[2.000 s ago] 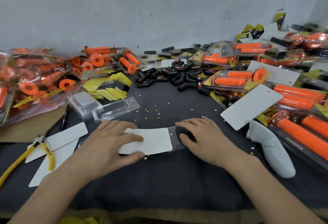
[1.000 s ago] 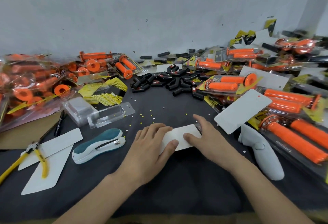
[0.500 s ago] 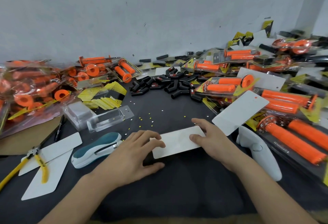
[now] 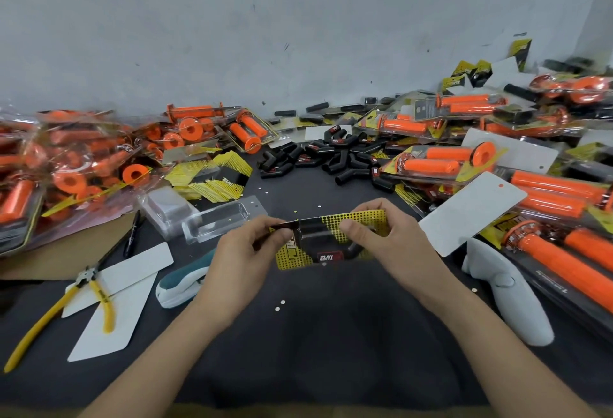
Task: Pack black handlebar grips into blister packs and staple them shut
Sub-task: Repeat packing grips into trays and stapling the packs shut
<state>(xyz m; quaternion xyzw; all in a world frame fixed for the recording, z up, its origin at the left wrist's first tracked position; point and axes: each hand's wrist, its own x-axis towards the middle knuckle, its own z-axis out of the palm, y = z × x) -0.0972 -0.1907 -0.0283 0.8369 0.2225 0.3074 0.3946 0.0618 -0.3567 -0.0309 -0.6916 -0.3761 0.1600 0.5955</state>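
Pack: blister pack [image 4: 351, 223] with black grip [image 4: 326, 253] inside is held above table centre | left hand [image 4: 245, 245] pinches its 9 o'clock end, right hand [image 4: 381, 238] its 3 o'clock end | stapling judged not yet done, stapler [image 4: 180, 280] lies at 8 o'clock | loose black grips [image 4: 331, 159] at 12 o'clock are left to pack

glossy clear plastic blister pack [image 4: 326, 245], matt dark cloth table cover [image 4: 318, 334]

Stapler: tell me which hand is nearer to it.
Left. The left hand is just right of the stapler; the right hand is farther right, at the other end of the blister pack both grip.
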